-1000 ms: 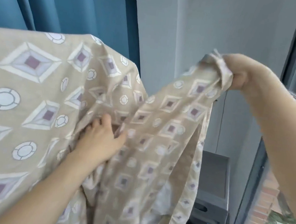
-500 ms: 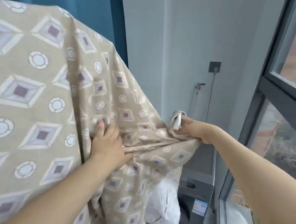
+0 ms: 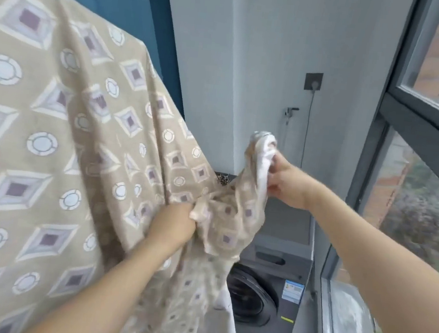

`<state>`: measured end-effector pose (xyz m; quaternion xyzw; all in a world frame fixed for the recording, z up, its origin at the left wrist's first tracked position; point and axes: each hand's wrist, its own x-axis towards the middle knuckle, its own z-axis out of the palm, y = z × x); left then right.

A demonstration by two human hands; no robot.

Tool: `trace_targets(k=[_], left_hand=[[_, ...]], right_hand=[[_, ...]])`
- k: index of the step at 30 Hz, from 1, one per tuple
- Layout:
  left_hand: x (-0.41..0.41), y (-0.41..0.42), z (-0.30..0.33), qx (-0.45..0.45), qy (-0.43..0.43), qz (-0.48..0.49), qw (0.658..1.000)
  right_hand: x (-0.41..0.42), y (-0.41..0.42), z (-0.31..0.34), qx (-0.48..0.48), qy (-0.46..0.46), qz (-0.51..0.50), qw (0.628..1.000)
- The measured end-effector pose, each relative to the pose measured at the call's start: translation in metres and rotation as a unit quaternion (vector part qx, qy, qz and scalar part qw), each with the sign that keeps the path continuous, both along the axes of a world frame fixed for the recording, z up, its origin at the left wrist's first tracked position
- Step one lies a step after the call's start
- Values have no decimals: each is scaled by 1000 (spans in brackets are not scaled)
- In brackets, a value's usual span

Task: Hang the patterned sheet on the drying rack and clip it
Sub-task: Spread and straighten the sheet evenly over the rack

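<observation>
A beige patterned sheet [image 3: 53, 135] with diamonds and circles drapes from high on the left, filling the left half of the view. The left hand [image 3: 172, 226] clenches a bunched fold at its lower right edge. The right hand [image 3: 285, 182] grips a twisted corner held up just to the right. Behind stand a grey washing machine [image 3: 267, 293], a teal curtain [image 3: 126, 7] and a window [image 3: 433, 134].

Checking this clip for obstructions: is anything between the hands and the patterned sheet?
Nothing visible. Both hands already hold the patterned sheet: the left hand grips a bunched fold, the right hand grips a raised corner. The sheet already drapes over something high on the left, which is hidden under it. No clip is visible.
</observation>
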<state>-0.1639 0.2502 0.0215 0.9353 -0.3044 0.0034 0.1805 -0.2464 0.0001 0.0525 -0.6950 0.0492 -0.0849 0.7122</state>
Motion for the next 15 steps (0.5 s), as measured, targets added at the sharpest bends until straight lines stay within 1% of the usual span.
trace_targets(k=[1, 2, 3, 4, 5, 6, 7, 8, 9, 10, 11, 12, 13, 15], left_hand=[[3, 0, 7, -101, 56, 26, 993], [6, 0, 13, -174, 92, 51, 979], [7, 0, 20, -212, 113, 75, 968], [9, -1, 25, -227, 128, 92, 961], [11, -1, 27, -239, 143, 93, 956], [12, -1, 28, -250, 156, 83, 952], [14, -2, 27, -263, 159, 73, 949], [17, -2, 27, -264, 144, 69, 951], [19, -1, 26, -253, 115, 76, 957], [20, 0, 26, -240, 89, 92, 962], [22, 0, 26, -243, 73, 114, 961], [24, -1, 27, -266, 84, 140, 950], [28, -2, 27, -313, 121, 167, 927], [36, -5, 28, -419, 242, 216, 848]], right_hand=[[0, 15, -9, -86, 6, -57, 995], [1, 26, -15, -166, 28, -105, 980], [4, 33, -23, -228, 72, -121, 963], [5, 39, -28, -247, 127, -104, 955], [6, 43, -30, -220, 172, -65, 958], [7, 45, -30, -164, 183, -20, 969], [5, 46, -26, -85, 156, 12, 984], [2, 48, -18, 8, 120, 16, 993], [-1, 48, -12, 107, 102, 9, 989], [-2, 46, -6, 176, 98, 1, 979], [-1, 45, -1, 199, 104, -2, 975], [1, 42, 1, 178, 118, 20, 977], [3, 40, 0, 143, 144, 28, 979], [5, 42, -4, 93, 172, 26, 980]])
